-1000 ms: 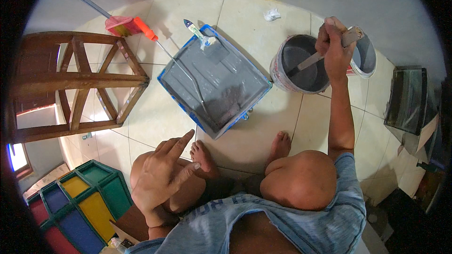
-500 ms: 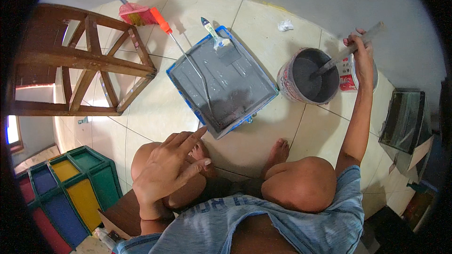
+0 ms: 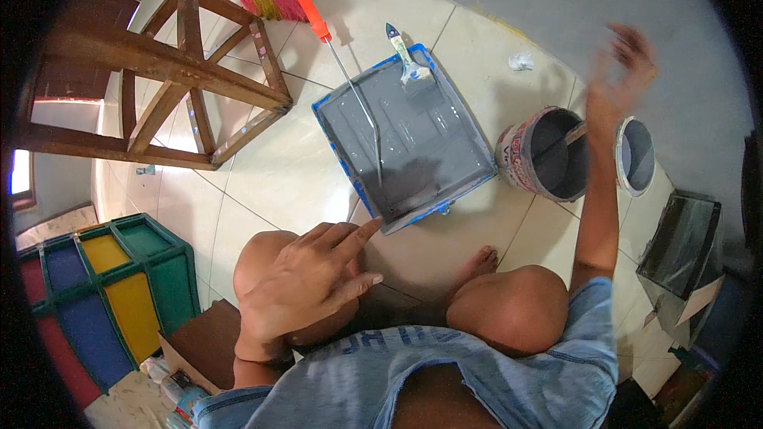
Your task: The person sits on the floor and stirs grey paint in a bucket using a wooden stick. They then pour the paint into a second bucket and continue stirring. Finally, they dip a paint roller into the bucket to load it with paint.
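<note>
My left hand (image 3: 306,282) is open, palm down over my left knee, its fingers reaching toward the near corner of a blue-rimmed paint tray (image 3: 453,206). Grey paint coats the tray. A roller frame with an orange handle (image 3: 314,17) lies across it, its lower end in the paint. On the far rim rests a paintbrush (image 3: 413,70). Raised beyond the paint bucket (image 3: 517,160), my right hand (image 3: 624,75) is smeared by motion, so its grip is unclear. A stick (image 3: 575,133) leans in the bucket, partly hidden by my right forearm.
A second, smaller pail (image 3: 636,157) stands right of the bucket by the grey wall. Crumpled white paper (image 3: 520,61) lies on the tiles. To the left are a wooden frame (image 3: 159,63), a pink broom (image 3: 270,0) and a coloured panelled box (image 3: 131,302). A glass-sided box (image 3: 679,234) stands at right.
My right hand has moved up, and the stick has swung over toward the bucket's right rim. The view has shifted, with the floor things now farther right. My left hand keeps its spread pose.
</note>
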The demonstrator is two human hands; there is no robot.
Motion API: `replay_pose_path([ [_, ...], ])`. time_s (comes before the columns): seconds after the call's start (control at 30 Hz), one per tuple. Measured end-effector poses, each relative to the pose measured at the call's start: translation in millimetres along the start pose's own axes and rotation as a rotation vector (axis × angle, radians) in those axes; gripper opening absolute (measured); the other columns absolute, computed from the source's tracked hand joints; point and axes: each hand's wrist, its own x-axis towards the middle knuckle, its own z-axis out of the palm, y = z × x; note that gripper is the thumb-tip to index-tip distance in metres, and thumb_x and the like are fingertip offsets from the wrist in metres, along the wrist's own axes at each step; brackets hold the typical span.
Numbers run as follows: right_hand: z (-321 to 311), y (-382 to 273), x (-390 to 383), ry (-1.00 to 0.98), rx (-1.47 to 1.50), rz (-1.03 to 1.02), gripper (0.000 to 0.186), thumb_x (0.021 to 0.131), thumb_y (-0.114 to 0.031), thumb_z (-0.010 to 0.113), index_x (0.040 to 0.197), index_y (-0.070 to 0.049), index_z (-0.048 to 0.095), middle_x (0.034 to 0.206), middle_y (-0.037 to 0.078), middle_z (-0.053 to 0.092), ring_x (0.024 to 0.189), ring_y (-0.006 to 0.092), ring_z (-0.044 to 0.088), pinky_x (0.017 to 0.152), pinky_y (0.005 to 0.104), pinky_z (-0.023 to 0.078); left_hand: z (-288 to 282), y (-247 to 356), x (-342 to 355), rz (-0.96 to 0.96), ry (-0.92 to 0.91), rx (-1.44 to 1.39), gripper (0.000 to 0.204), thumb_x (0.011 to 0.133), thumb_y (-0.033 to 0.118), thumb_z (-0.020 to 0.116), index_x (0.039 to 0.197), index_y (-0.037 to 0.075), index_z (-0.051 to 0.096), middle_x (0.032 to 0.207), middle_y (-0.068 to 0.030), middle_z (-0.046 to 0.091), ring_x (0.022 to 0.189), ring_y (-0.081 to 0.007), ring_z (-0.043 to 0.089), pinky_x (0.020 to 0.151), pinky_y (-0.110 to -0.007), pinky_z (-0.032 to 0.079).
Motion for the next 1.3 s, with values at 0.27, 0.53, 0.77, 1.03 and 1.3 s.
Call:
replay_pose_path([
  [0.27,268,-87,-48,-0.847,0.276,0.102,0.071,0.076,-0.042,0.068,0.131,-0.003,0.045,0.102,0.018,0.066,0.103,0.0349,0.060,0.086,0.0414,0.048,-4,0,-1,0.053,0.017,0.073,0.061,0.088,0.035,0.059,0.136,0.002,0.040,0.114,-0.0204,0.055,0.103,-0.0370,0.055,0.087,-0.043,0.046],
  [0.53,415,-153,-96,-1.139,0.531,0.578,0.115,0.067,-0.066,0.067,0.140,0.011,0.021,0.126,0.031,0.051,0.114,0.0393,0.054,0.097,0.0441,0.044,6,-12,-20,-0.003,-0.009,0.018,0.068,0.082,0.035,0.066,0.137,0.003,0.041,0.115,-0.0189,0.055,0.103,-0.0356,0.055,0.089,-0.042,0.046],
  [0.77,422,-144,-53,-1.313,1.046,0.612,0.069,0.084,-0.056,0.059,0.125,-0.001,0.048,0.109,0.019,0.061,0.094,0.0260,0.062,0.081,0.0391,0.050,6,-25,-41,0.033,0.082,-0.014,0.070,0.077,0.034,0.070,0.133,0.000,0.044,0.112,-0.0199,0.056,0.102,-0.0365,0.056,0.088,-0.044,0.047],
  [1.03,90,-216,86,-1.149,0.764,0.274,0.057,0.094,-0.051,0.047,0.113,0.002,0.046,0.078,0.014,0.065,0.066,0.0180,0.067,0.056,0.0269,0.056,13,-24,-44,0.131,0.193,0.031,0.066,0.080,0.030,0.067,0.135,0.003,0.043,0.111,-0.0189,0.057,0.102,-0.0368,0.056,0.088,-0.043,0.047],
  [1.3,-135,-206,140,-0.130,0.107,0.041,0.068,0.090,-0.059,0.048,0.112,0.005,0.049,0.083,0.020,0.066,0.070,0.0236,0.069,0.065,0.0318,0.059,12,-5,-18,0.201,0.138,0.033,0.056,0.084,0.025,0.063,0.130,-0.001,0.046,0.106,-0.0196,0.058,0.100,-0.0350,0.055,0.088,-0.042,0.045],
])
